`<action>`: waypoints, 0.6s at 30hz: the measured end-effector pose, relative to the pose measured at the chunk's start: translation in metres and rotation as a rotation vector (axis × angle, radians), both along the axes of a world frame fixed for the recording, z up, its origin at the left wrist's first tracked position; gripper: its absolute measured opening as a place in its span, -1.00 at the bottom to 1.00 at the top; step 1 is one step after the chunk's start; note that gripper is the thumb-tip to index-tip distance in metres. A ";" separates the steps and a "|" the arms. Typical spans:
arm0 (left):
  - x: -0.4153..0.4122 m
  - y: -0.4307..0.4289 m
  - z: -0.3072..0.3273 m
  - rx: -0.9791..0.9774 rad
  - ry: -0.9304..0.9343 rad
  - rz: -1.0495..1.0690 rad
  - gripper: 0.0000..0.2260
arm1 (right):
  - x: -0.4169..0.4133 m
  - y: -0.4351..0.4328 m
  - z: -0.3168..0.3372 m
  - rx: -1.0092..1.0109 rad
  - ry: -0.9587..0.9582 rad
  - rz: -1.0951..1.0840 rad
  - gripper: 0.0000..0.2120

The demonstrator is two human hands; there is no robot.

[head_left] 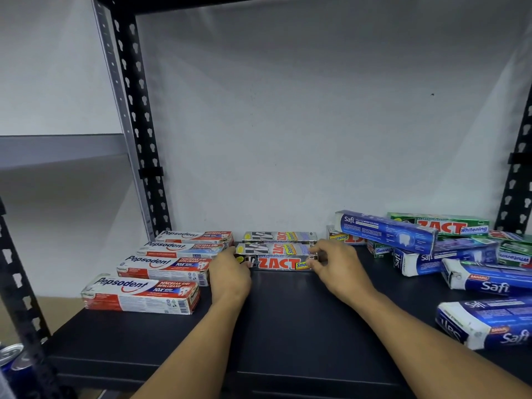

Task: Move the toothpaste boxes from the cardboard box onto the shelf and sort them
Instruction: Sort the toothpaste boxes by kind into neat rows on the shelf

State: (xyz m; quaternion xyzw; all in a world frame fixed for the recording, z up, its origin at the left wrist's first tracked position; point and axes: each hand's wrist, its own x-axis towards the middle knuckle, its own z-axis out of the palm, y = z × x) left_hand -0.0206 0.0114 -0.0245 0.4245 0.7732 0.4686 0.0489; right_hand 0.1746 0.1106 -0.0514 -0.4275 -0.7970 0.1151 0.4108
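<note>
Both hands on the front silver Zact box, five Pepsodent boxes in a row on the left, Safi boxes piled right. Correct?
Not five: the head view shows four Pepsodent boxes in a row on the left. The rest holds: left hand and right hand grip the front silver Zact box, Safi boxes piled right.

Red-and-white Pepsodent boxes [141,295], silver-and-red ZACT boxes [277,262], blue-and-white Safi boxes [385,230], a green ZACT box [437,224], black shelf [288,326].

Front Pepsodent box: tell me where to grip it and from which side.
Grip the front Pepsodent box across its narrow width at the middle, coming from above and in front. It lies flat on the shelf, long side facing you, nothing on top.
</note>
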 end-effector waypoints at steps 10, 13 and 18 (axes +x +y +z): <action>0.002 -0.002 -0.006 0.012 0.028 -0.038 -0.51 | 0.017 -0.028 0.013 0.006 -0.014 0.020 -0.57; 0.010 -0.009 -0.010 0.006 0.104 -0.091 -0.33 | 0.043 -0.049 0.021 0.094 -0.034 0.012 -0.59; 0.048 -0.032 -0.016 -0.022 0.383 -0.298 -0.44 | 0.109 -0.083 0.029 0.124 -0.196 -0.065 -0.65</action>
